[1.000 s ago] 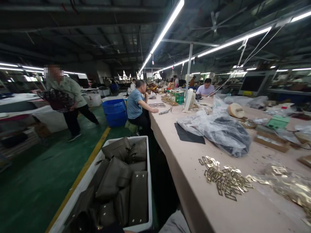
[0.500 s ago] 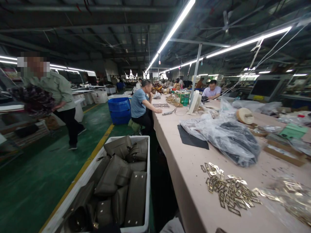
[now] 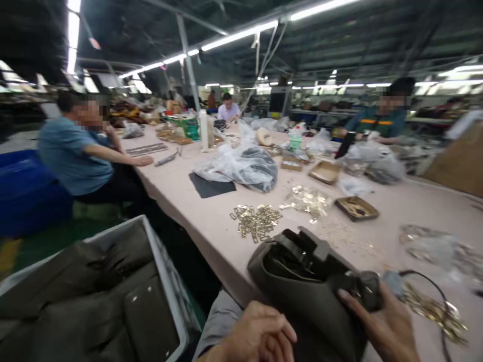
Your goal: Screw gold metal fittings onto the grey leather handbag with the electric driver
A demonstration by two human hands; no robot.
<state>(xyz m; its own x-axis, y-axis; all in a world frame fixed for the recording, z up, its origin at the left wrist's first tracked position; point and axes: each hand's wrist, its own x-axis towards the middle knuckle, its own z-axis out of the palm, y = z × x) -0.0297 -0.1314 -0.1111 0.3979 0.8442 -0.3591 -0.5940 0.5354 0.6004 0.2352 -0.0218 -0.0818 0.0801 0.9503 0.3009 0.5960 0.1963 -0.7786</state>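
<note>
A dark olive handbag [image 3: 302, 291] lies on its side at the near edge of the table, its mouth gaping to show a zip and dark lining. My right hand [image 3: 392, 322] grips its right end, thumb on the near face, beside a dark bunched strap or flap. Just in front of the bag is my left hand [image 3: 260, 332], fingers loosely bent and apart, with nothing visible in them. Whether it touches the bag I cannot tell. Beyond the bag lies a pile of brass-coloured rectangular metal frames [image 3: 258, 221].
On my left stands a white bin [image 3: 166, 281] full of similar olive bags. The pink-covered table [image 3: 181, 201] bears plastic wrapping [image 3: 241, 163], a small tray [image 3: 356, 207] and loose metal parts [image 3: 433, 306]. A co-worker [image 3: 75, 151] sits at the left; another person [image 3: 385, 115] is across the table.
My view has swung right and down toward the table. Both my hands and the handbag have come into sight; the person walking at the left is out of view.
</note>
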